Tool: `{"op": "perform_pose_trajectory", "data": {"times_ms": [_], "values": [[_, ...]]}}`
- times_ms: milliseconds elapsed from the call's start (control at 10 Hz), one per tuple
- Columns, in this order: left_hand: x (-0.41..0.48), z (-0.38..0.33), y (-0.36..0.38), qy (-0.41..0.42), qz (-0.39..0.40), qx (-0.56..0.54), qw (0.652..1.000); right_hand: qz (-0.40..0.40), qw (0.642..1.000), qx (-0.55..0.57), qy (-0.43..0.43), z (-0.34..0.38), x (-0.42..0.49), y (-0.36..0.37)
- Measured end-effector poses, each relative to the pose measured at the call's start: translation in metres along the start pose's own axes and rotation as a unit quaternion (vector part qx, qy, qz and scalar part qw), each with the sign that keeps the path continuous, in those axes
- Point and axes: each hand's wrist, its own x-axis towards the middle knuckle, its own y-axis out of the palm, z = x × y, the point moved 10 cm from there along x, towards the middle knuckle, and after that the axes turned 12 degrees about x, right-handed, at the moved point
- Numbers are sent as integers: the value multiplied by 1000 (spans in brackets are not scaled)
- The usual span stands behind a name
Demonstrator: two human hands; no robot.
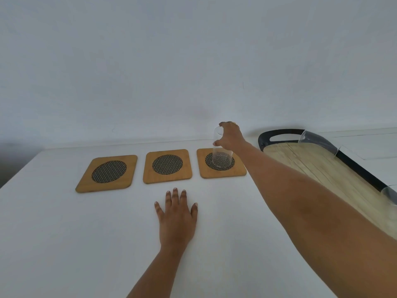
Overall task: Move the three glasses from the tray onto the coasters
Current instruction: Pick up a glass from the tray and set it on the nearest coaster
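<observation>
Now the right hand [229, 136] grips a clear glass [220, 151] near its rim, base on the rightmost coaster [221, 163]; a jerky release could tip it. Left hand [177, 216] lies flat, grip released, on the worktop [64, 244].

Nothing readable anywhere here, no text, labels, brands or numbers. The coasters [167, 166] just have a woven mesh pattern, and the tray [311, 168] at 3 o'clock is plain wood grain.
</observation>
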Motion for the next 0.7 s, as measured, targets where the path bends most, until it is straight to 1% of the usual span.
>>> {"op": "perform_pose_trajectory", "data": {"times_ms": [100, 200, 400, 700], "values": [[0, 0, 1, -1, 4, 1, 1000, -1, 999, 38, -23, -3, -3, 4], [0, 0, 0, -2, 5, 3, 1000, -7, 999, 30, -37, -6, -5, 8], [0, 0, 0, -2, 5, 4, 1000, 16, 999, -30, -34, -6, -6, 15], [0, 1, 0, -1, 3, 4, 1000, -21, 999, -35, -33, -3, -8, 15]]}}
